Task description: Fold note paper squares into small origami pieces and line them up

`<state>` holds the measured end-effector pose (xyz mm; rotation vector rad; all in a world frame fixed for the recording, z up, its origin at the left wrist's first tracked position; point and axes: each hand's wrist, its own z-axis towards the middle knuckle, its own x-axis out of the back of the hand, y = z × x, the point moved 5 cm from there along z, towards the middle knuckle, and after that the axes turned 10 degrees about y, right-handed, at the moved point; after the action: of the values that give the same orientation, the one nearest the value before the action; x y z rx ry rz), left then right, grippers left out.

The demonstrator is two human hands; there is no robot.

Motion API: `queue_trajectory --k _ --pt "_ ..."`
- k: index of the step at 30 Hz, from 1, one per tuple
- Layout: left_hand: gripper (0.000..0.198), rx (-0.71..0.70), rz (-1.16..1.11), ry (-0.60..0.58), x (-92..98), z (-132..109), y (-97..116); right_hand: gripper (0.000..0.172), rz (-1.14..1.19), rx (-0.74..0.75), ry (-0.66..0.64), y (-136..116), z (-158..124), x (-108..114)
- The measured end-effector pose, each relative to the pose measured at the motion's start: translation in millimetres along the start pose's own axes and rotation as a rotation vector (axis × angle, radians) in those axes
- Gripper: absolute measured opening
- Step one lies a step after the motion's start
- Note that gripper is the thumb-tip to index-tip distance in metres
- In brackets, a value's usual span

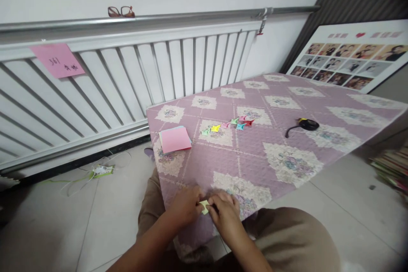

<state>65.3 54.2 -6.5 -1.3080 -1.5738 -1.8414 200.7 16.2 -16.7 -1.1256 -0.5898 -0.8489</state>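
Note:
A small piece of pale yellow-green paper is held between my two hands at the near edge of the table. My left hand pinches its left side, and my right hand grips its right side; the fingers partly cover it, so its folds are hard to make out. Farther up the cloth lie several small folded paper pieces, among them a yellow one, a blue one and a red one. To their left is a stack of square paper sheets, pink on top.
A purple patterned cloth covers the table. On its right side rests a black object with a strap. Behind stand a white radiator with a pink note, glasses on the pipe, and a photo board.

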Motion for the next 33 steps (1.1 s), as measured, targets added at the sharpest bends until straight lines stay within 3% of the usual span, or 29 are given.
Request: queue_trajectory --k 4,7,11,15,20,26,33 --pt "0.003 -0.055 -0.052 0.052 5.2 -3.7 4.0 0.009 0.128 0.072 -0.063 -4.4 7.7 7.2" --pt "0.007 -0.16 -0.026 0.209 10.8 -7.9 7.7 0.01 0.184 0.171 -0.051 -10.3 15.1 13.9" --pt "0.011 -0.315 0.195 0.371 6.1 -15.9 7.2 0.014 0.069 0.35 0.045 -17.9 16.6 16.1" --pt "0.021 -0.353 0.338 0.338 -9.2 -24.9 0.2 0.012 -0.075 0.412 0.06 -17.9 5.0 6.3" --pt "0.024 -0.303 0.336 0.258 -19.8 -34.2 -4.8 0.013 -0.053 0.383 -0.01 -9.3 -7.0 -4.7" --pt "0.023 -0.224 0.298 0.276 -16.0 -42.8 -1.8 0.018 0.007 0.363 -0.129 -14.6 0.0 2.0" --pt "0.02 -0.171 0.207 0.315 -12.2 -49.8 -1.3 0.027 0.005 0.392 -0.158 -18.5 4.1 5.0"
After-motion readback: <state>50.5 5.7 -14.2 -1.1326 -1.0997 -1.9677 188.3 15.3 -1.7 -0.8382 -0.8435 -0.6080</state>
